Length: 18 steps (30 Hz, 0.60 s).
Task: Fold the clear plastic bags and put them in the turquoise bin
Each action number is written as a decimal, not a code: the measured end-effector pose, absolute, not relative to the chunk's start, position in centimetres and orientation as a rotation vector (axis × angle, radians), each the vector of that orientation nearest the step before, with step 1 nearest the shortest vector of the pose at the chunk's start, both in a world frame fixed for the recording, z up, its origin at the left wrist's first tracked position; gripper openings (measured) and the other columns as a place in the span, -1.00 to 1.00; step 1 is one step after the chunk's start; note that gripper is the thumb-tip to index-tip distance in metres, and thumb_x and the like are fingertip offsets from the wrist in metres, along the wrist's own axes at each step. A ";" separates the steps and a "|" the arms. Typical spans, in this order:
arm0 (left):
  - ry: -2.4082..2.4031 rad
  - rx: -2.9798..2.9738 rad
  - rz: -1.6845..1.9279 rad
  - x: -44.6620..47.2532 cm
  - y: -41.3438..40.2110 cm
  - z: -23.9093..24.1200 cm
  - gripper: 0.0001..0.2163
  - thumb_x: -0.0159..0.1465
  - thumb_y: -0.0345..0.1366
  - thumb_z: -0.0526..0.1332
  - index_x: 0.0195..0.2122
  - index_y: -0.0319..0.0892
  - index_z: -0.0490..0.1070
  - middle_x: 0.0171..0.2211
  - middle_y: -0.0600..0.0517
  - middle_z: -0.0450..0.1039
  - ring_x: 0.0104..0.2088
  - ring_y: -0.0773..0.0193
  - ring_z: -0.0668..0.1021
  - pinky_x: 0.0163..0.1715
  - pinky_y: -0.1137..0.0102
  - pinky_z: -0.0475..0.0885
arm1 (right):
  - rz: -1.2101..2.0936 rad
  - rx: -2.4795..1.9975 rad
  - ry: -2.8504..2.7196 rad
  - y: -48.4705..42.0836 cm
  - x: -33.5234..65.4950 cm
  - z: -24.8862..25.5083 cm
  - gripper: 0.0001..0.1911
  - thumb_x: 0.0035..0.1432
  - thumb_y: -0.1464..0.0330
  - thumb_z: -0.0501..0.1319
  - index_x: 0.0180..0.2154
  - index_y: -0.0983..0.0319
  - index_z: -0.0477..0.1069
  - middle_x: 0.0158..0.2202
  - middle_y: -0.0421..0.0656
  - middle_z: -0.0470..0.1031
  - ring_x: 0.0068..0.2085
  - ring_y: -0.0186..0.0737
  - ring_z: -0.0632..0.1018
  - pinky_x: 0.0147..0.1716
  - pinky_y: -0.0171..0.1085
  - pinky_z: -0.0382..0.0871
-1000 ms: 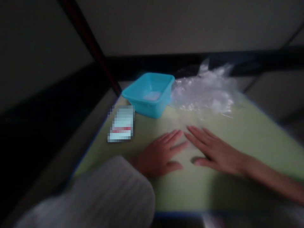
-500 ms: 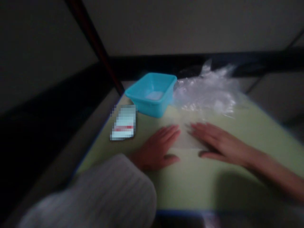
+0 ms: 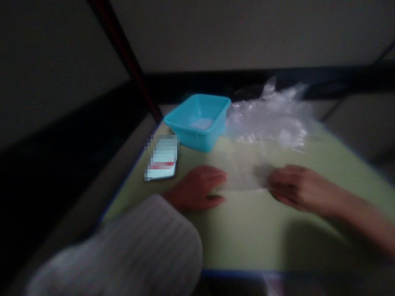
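1. Thumb and fingers of the left hand are spread apart with a gap between them, the fingertips at the left edge of a clear plastic sheet; whether they press on it, I cannot tell.
2. Opposite, the right hand has its fingers curled in at the sheet's right side; blur hides whether they pinch the film.
3. Between the two hands, the plastic sheet lies flat on a yellow-green table with a blue edge.
4. Beyond the left hand lies a phone-like device, its face pixelated around a reddish band, so any writing is unreadable.
5. Past that stands a turquoise basin with something whitish inside.
6. Just right of the basin, crumpled clear plastic is heaped beyond the sheet.
7. Grey striped cloth fills the lower left foreground, blocking part of the table from view.
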<state>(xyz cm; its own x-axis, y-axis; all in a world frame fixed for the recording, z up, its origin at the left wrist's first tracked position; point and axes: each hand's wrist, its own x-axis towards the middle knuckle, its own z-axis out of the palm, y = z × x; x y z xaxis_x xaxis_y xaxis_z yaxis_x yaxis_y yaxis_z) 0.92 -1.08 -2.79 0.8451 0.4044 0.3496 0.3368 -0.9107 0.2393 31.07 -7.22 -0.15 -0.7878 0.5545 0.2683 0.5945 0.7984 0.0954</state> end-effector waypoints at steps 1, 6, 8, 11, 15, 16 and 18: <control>0.587 2.854 0.597 1.0 -1.1 -2.8 -0.67 0.18 -0.17 0.21 -0.07 -0.21 0.40 -0.02 -0.14 0.47 -0.01 0.10 0.50 0.02 0.17 0.37 | -0.241 -0.911 -2.755 -7.3 31.1 -0.1 -0.75 0.26 0.42 0.04 -0.34 0.25 0.48 -0.34 -0.06 0.53 -0.34 -0.17 0.52 -0.34 -0.17 0.36; 0.606 2.859 0.598 1.2 -1.2 -2.6 -0.69 0.18 -0.20 0.22 -0.10 -0.23 0.41 -0.04 -0.12 0.48 -0.03 0.11 0.51 0.00 0.20 0.39 | 0.115 -1.101 -2.558 -7.5 31.1 0.8 -0.75 0.30 0.37 -0.02 -0.17 0.25 0.42 -0.30 -0.08 0.56 -0.42 -0.24 0.57 -0.46 -0.27 0.43; 0.610 2.854 0.588 1.3 -1.2 -2.6 -0.71 0.18 -0.21 0.21 -0.10 -0.22 0.41 -0.05 -0.11 0.49 -0.04 0.12 0.51 -0.01 0.20 0.39 | 0.234 -1.141 -2.475 -7.5 31.1 1.1 -0.76 0.31 0.35 0.00 -0.15 0.24 0.41 -0.28 -0.09 0.58 -0.38 -0.23 0.60 -0.45 -0.29 0.46; 0.644 2.853 0.578 1.4 -1.2 -2.7 -0.72 0.18 -0.22 0.21 -0.10 -0.21 0.40 -0.07 -0.10 0.49 -0.05 0.13 0.51 -0.02 0.21 0.39 | 0.273 -1.099 -2.461 -7.4 31.2 1.0 -0.79 0.28 0.29 0.08 -0.13 0.21 0.41 -0.22 -0.10 0.59 -0.28 -0.19 0.61 -0.34 -0.25 0.51; 0.675 2.870 0.599 1.4 -1.2 -2.8 -0.75 0.21 -0.24 0.18 -0.11 -0.20 0.41 -0.08 -0.09 0.50 -0.06 0.14 0.52 -0.03 0.21 0.41 | 0.156 -1.036 -2.461 -7.1 31.6 0.5 -0.79 0.29 0.31 0.08 -0.15 0.18 0.45 -0.22 -0.11 0.58 -0.24 -0.18 0.60 -0.27 -0.20 0.52; 0.674 2.875 0.609 1.5 -1.2 -2.8 -0.76 0.22 -0.24 0.18 -0.11 -0.20 0.42 -0.08 -0.09 0.50 -0.06 0.14 0.52 -0.03 0.21 0.41 | 0.137 -1.046 -2.449 -7.0 31.7 0.4 -0.79 0.30 0.32 0.06 -0.17 0.17 0.46 -0.22 -0.11 0.58 -0.24 -0.17 0.60 -0.27 -0.19 0.53; 0.666 2.883 0.629 1.5 -1.2 -2.8 -0.77 0.23 -0.27 0.17 -0.11 -0.21 0.42 -0.08 -0.09 0.51 -0.07 0.15 0.53 -0.03 0.21 0.41 | 0.127 -1.081 -2.423 -7.0 31.7 0.4 -0.78 0.30 0.33 0.05 -0.18 0.15 0.47 -0.22 -0.12 0.58 -0.24 -0.17 0.59 -0.28 -0.18 0.52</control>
